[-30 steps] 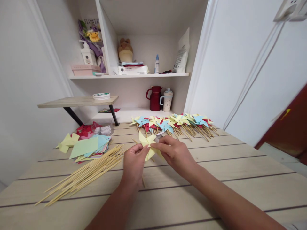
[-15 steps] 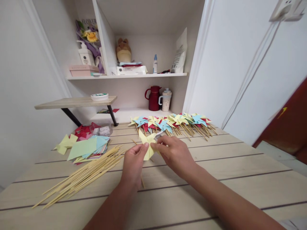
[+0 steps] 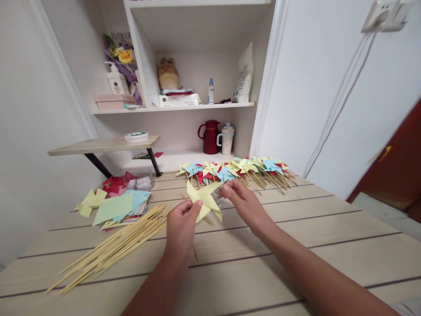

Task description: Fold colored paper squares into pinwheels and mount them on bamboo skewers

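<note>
A pale yellow paper pinwheel with pointed blades is pinched between the thumb and fingers of my left hand. At its right side is my right hand, thumb and fingertips pressed together close to a blade tip. Whether these fingers grip that tip or some small item is not clear. Below the pinwheel a thin wooden stick lies on the table, partly covered by my left hand. Something clear and shiny, perhaps plastic, shows between the pinwheel and my right hand.
Finished pinwheels on sticks lie in a row at the back. On the left are a bundle of wooden sticks, stacked coloured paper, a loose yellow pinwheel and a clear container. A small raised shelf stands behind them.
My right hand has drawn away from the pinwheel's centre to the right, toward a blade tip. More of the pinwheel's front now shows; my left hand keeps its hold.
</note>
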A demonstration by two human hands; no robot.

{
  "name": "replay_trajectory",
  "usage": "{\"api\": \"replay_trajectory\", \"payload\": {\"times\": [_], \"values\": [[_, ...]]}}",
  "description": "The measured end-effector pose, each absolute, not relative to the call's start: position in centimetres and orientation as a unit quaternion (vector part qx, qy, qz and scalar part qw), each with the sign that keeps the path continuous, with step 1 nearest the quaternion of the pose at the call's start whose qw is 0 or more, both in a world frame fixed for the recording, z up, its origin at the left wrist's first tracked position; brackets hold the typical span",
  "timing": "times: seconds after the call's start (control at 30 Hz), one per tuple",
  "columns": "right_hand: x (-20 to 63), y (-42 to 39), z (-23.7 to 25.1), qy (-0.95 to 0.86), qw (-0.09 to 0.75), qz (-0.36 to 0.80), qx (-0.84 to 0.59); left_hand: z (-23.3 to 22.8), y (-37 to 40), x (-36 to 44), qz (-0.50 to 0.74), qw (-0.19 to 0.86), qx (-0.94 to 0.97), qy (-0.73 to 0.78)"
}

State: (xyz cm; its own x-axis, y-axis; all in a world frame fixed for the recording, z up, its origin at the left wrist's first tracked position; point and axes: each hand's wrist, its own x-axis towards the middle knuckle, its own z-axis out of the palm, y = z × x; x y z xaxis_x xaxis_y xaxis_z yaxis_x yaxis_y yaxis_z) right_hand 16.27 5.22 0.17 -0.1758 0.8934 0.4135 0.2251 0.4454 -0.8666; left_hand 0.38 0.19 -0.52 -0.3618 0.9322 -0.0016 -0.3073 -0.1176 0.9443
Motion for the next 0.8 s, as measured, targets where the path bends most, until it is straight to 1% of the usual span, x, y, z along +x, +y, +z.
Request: {"api": "replay_trajectory", "payload": {"times": [0.07, 0.17, 0.3, 0.37, 0.5, 0.57, 0.8], "values": [[16.1, 5.3, 0.0, -0.669, 0.469, 0.411, -0.404, -0.6, 0.2, 0.3, 0.672, 0.465, 0.327, 0.474], [15.4, 4.6, 0.2, -0.641, 0.438, 0.514, -0.364, -0.7, 0.3, 0.3, 0.672, 0.466, 0.335, 0.468], [14.5, 3.5, 0.7, -0.635, 0.439, 0.562, -0.297, -0.8, 0.2, 0.3, 0.669, 0.451, 0.350, 0.475], [14.4, 3.3, 0.7, -0.621, 0.443, 0.569, -0.306, -0.9, 0.2, 0.4, 0.667, 0.446, 0.352, 0.482], [14.4, 3.8, 0.4, -0.569, 0.464, 0.556, -0.390, -1.0, 0.2, 0.8, 0.653, 0.451, 0.368, 0.484], [14.6, 4.1, 0.2, -0.562, 0.471, 0.544, -0.408, -1.1, 0.1, 0.9, 0.648, 0.458, 0.374, 0.481], [14.9, 4.5, 0.3, -0.619, 0.459, 0.475, -0.424, -0.8, -0.3, 1.0, 0.636, 0.481, 0.375, 0.472]]}}
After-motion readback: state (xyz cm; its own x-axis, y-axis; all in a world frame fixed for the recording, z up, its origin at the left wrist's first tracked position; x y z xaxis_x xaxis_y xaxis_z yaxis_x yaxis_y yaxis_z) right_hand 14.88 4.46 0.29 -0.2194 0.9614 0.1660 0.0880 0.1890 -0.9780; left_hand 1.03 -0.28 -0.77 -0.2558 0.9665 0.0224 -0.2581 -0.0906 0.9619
